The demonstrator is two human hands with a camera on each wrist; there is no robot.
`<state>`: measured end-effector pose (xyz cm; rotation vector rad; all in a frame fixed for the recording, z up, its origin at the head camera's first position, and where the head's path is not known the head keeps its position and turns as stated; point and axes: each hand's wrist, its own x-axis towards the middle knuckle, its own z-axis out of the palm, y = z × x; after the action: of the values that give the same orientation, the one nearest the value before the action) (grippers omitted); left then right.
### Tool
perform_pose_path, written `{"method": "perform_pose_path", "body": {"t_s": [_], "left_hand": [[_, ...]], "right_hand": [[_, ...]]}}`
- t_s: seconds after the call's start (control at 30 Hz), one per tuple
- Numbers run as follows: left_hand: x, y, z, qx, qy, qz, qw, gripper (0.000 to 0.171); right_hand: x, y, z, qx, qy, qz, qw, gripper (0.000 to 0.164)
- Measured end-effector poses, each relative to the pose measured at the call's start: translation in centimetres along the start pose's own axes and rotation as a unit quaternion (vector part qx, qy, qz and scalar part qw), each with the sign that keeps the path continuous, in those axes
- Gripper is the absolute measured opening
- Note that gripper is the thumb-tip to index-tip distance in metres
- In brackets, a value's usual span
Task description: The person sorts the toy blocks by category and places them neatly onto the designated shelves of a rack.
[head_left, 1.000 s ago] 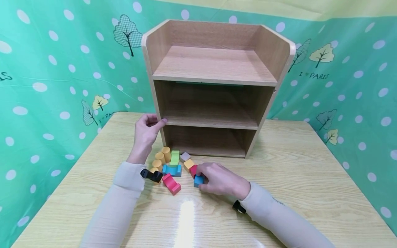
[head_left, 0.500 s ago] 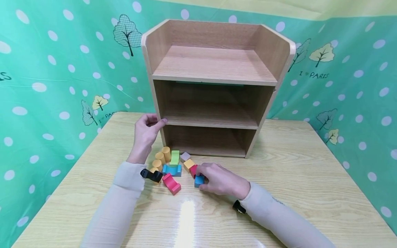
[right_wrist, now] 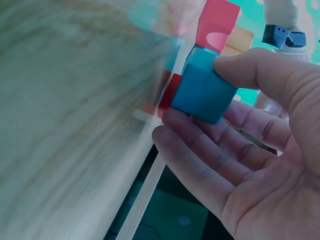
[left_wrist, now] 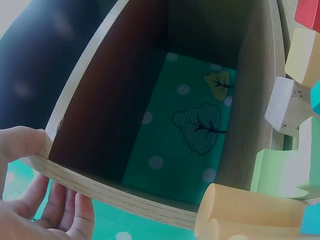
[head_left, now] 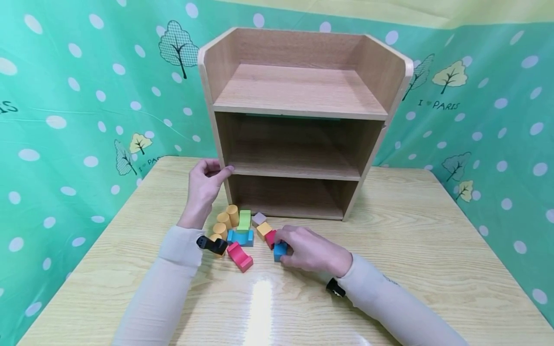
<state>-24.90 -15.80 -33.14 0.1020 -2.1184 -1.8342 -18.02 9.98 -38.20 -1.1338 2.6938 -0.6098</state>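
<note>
Pale wood table (head_left: 433, 274), green dotted curtain (head_left: 78, 137) behind. Left hand (head_left: 204, 186) grips left side of shelf (head_left: 298, 91), thumb on front edge. Right hand (head_left: 309, 249) pinches blue cube (head_left: 279, 253), thumb and fingers parted just its width. Blue cube is at right hand's fingertips, near red cube (head_left: 270, 239), in front of shelf.

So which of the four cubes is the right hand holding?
The blue cube, lowest in the head view and pinched by the right hand; the red cube, yellow cube and greyish cube lie beyond it, towards the shelf, outside that grip.
</note>
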Motion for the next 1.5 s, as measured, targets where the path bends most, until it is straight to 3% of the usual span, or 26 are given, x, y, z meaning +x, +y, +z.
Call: {"method": "perform_pose_path", "body": {"t_s": [0.5, 1.13, 1.5], "left_hand": [[0.0, 0.0, -0.1, -0.003, 0.002, -0.001, 1.0000, 0.039], [-0.1, 0.0, -0.2, -0.002, 0.006, -0.006, 1.0000, 0.039], [0.0, 0.1, 0.0, 0.003, -0.001, -0.010, 0.9999, 0.041]], "right_hand": [[-0.5, -0.6, -1.5, 0.027, 0.036, 0.004, 0.999, 0.030], [-0.5, -0.5, -2.9, 0.038, 0.146, -0.062, 0.987, 0.027], [-0.3, -0.7, -5.1, 0.008, 0.195, -0.094, 0.976, 0.028]]}}
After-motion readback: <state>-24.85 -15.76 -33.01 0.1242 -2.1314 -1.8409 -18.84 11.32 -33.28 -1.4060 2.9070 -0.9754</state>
